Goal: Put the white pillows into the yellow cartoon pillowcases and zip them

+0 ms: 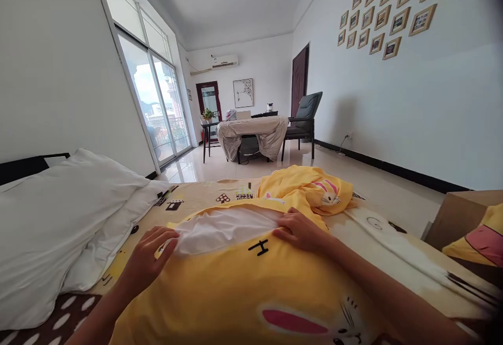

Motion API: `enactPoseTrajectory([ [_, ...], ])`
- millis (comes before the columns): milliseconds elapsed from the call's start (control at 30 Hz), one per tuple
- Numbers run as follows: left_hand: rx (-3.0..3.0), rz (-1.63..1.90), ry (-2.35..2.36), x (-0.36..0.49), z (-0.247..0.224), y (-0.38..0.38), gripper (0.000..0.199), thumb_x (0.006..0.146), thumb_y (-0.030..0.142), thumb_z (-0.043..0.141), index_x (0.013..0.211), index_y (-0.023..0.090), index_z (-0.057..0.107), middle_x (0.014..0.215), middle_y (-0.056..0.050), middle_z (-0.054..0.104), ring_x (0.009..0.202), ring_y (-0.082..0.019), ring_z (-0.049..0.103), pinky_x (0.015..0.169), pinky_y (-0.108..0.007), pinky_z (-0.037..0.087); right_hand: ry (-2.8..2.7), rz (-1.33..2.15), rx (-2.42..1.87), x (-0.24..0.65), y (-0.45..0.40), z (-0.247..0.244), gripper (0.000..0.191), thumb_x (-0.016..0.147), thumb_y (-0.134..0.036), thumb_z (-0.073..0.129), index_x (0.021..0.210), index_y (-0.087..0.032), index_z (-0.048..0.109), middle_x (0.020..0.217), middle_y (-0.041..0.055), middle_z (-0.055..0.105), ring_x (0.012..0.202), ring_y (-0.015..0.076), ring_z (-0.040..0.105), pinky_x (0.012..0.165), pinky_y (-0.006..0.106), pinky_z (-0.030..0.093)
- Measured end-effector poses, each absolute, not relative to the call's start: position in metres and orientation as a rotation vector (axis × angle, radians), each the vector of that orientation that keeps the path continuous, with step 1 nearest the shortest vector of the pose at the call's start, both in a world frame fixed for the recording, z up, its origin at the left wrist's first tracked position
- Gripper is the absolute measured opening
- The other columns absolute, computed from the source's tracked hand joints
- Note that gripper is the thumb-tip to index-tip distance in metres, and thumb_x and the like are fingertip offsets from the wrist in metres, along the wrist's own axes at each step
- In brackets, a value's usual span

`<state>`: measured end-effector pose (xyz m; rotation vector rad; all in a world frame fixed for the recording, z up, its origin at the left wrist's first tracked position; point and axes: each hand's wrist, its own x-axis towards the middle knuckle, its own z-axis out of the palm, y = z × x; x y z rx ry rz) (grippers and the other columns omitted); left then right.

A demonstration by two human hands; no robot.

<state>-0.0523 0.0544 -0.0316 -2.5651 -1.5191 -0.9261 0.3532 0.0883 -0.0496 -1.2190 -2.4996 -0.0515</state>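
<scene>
A yellow pillowcase (220, 287) with rabbit prints and a black "H" lies in front of me on the bed. Through its wide opening shows a white pillow (230, 230), most of it hidden inside the fabric. My left hand (151, 253) pinches the left end of the opening, thumb and fingers closed at the rim. At the right end, my right hand (296, 230) has its fingers curled over the edge, closed on the cloth. Just beyond, a bunched yellow cloth (306, 188) with a rabbit print rests on the bed.
White pillows (78, 219) are piled at the left on the patterned bed sheet (377, 245). A cardboard box (451, 219) with yellow and pink cloth stands at the right. Farther off are a covered table (251, 125), a dark chair (304, 120) and a sliding glass door (153, 93).
</scene>
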Motion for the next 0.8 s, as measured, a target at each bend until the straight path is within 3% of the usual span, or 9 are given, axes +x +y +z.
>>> enactPoseTrajectory([
  [67,-2.698,-0.881,-1.607,-0.060,-0.031,0.044,0.043,0.092,0.050,0.036,0.103,0.022,0.067,0.110,-0.007,0.068,0.106,-0.024,0.059,0.093,-0.034,0.043,-2.489,-0.082,-1.220,0.363,0.087,-0.036,0.047,0.092,-0.049,0.040,0.055,-0.019,0.041,0.055,0.0006,0.049,0.058,0.0141,0.042,0.074,0.032,0.036],
  [200,-3.117,-0.363,-1.673,-0.027,-0.037,0.036,0.055,0.089,0.061,0.033,0.101,0.018,0.065,0.103,-0.007,0.068,0.093,-0.024,0.061,0.080,-0.031,0.046,-2.255,0.091,-1.172,0.355,0.076,0.008,0.052,0.082,-0.060,0.049,0.053,-0.021,0.029,0.051,-0.0037,0.032,0.057,0.0122,0.034,0.057,0.026,0.030],
  [367,-3.045,0.094,-1.836,0.002,-0.039,0.041,0.066,0.081,0.073,0.034,0.096,0.015,0.061,0.099,-0.011,0.063,0.091,-0.027,0.059,0.075,-0.032,0.041,-1.965,0.165,-1.101,0.340,0.058,0.050,0.056,0.081,-0.061,0.048,0.054,-0.022,0.018,0.054,-0.0056,0.017,0.050,0.0078,0.019,0.048,0.025,0.018],
  [500,-2.983,-0.044,-1.867,-0.022,-0.013,0.050,0.057,0.078,0.072,0.041,0.076,0.016,0.054,0.079,-0.003,0.055,0.075,-0.019,0.051,0.065,-0.027,0.035,-1.884,-0.070,-1.184,0.357,0.050,0.065,0.053,0.085,-0.054,0.041,0.051,-0.022,0.017,0.054,-0.0045,0.016,0.051,0.0085,0.017,0.050,0.026,0.017],
  [600,-3.124,-0.208,-1.709,-0.039,0.008,0.062,0.048,0.081,0.059,0.046,0.059,0.017,0.041,0.062,0.003,0.036,0.060,-0.011,0.034,0.055,-0.025,0.025,-1.799,-0.219,-1.281,0.376,0.049,0.073,0.051,0.083,-0.051,0.042,0.048,-0.022,0.019,0.054,-0.0047,0.015,0.052,0.0089,0.016,0.052,0.025,0.018],
  [700,-3.187,-0.446,-1.619,-0.026,0.020,0.072,0.045,0.084,0.051,0.044,0.055,0.018,0.034,0.058,0.004,0.026,0.057,-0.010,0.026,0.052,-0.025,0.021,-1.615,-0.213,-1.338,0.383,0.051,0.076,0.050,0.082,-0.050,0.043,0.047,-0.023,0.019,0.053,-0.0048,0.014,0.052,0.0091,0.015,0.051,0.026,0.018],
  [800,-3.096,-0.806,-1.559,0.017,0.028,0.076,0.042,0.084,0.050,0.041,0.058,0.018,0.038,0.058,0.004,0.030,0.057,-0.010,0.029,0.053,-0.024,0.024,-1.514,-0.134,-1.328,0.367,0.050,0.071,0.050,0.082,-0.051,0.041,0.049,-0.023,0.017,0.052,-0.0041,0.015,0.050,0.0091,0.017,0.049,0.027,0.017],
])
